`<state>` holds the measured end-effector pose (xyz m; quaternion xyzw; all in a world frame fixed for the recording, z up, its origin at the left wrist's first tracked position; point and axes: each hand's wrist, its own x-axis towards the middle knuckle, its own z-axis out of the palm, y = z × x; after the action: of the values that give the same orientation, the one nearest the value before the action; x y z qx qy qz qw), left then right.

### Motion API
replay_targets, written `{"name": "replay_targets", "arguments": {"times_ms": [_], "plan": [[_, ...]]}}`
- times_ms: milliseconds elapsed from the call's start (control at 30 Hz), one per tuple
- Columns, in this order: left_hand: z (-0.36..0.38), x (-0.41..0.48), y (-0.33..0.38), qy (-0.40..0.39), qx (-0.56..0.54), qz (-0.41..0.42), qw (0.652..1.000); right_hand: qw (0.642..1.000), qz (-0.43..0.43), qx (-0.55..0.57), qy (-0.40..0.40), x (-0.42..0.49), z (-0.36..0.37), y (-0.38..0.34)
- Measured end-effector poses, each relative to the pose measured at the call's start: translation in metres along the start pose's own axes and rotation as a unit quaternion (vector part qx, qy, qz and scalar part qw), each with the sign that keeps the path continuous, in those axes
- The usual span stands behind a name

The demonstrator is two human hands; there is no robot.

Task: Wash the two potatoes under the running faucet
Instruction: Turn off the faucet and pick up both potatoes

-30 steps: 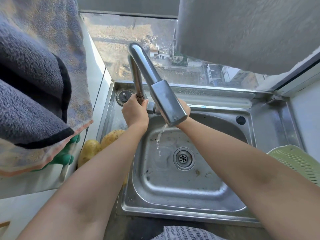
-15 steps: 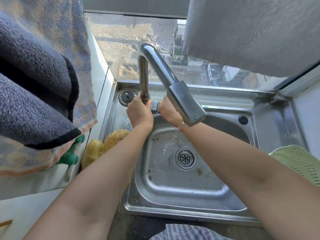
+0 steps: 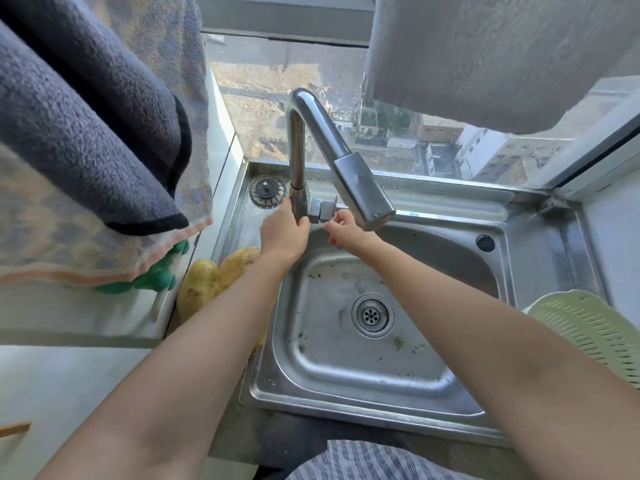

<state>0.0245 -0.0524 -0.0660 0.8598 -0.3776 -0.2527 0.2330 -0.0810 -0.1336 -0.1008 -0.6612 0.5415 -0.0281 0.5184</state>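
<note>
— Holding on: what is gripped by the left hand (image 3: pixel 284 233)?
— The faucet (image 3: pixel 311 133) post is gripped by it, down low
— And the right hand (image 3: pixel 349 232)?
— The side handle (image 3: pixel 323 206) is pinched by its fingers
— And the two potatoes (image 3: pixel 201 285)?
— They are laid side by side, just left of the sink (image 3: pixel 329 372) bowl

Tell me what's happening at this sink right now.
A person stands at the sink. The left hand grips the faucet near its base, and the right hand pinches the handle beside it. No water shows under the spout. The potatoes lie on the counter left of the sink, touched by neither hand, so washing has not begun.
</note>
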Motion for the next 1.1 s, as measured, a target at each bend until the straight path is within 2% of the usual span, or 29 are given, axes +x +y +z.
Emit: {"name": "replay_targets", "arguments": {"times_ms": [133,233,300,367,467,633,733,867,967,1100], "plan": [[-0.01,-0.047,-0.015,0.095,-0.022,0.012,0.995,0.993,0.057,-0.002,-0.102,-0.048,0.012,0.006],[-0.023,-0.083,-0.027,0.19,0.015,0.036,0.981,0.989,0.044,0.031,-0.138,-0.065,0.037,0.005],[-0.028,-0.108,-0.043,0.258,0.061,0.004,0.964,0.987,0.044,0.052,-0.147,-0.07,0.055,0.004],[-0.026,-0.133,-0.063,0.292,0.105,-0.072,0.948,0.98,0.065,0.072,-0.171,-0.08,0.072,-0.002],[-0.02,-0.161,-0.087,0.275,0.089,-0.16,0.944,0.973,0.089,0.096,-0.187,-0.093,0.096,-0.011],[-0.024,-0.166,-0.102,0.242,-0.079,-0.211,0.944,0.96,0.15,0.152,-0.18,-0.097,0.125,-0.019],[-0.025,-0.158,-0.106,0.214,-0.166,-0.261,0.927,0.961,0.146,0.147,-0.182,-0.074,0.144,-0.005],[-0.028,-0.144,-0.11,0.195,-0.281,-0.316,0.885,0.954,0.17,0.169,-0.18,-0.084,0.141,-0.014],[-0.029,-0.135,-0.11,0.192,-0.289,-0.328,0.878,0.947,0.179,0.191,-0.185,-0.094,0.135,-0.021],[-0.025,-0.133,-0.109,0.213,-0.246,-0.323,0.889,0.949,0.189,0.213,-0.139,-0.095,0.142,-0.013]]}}
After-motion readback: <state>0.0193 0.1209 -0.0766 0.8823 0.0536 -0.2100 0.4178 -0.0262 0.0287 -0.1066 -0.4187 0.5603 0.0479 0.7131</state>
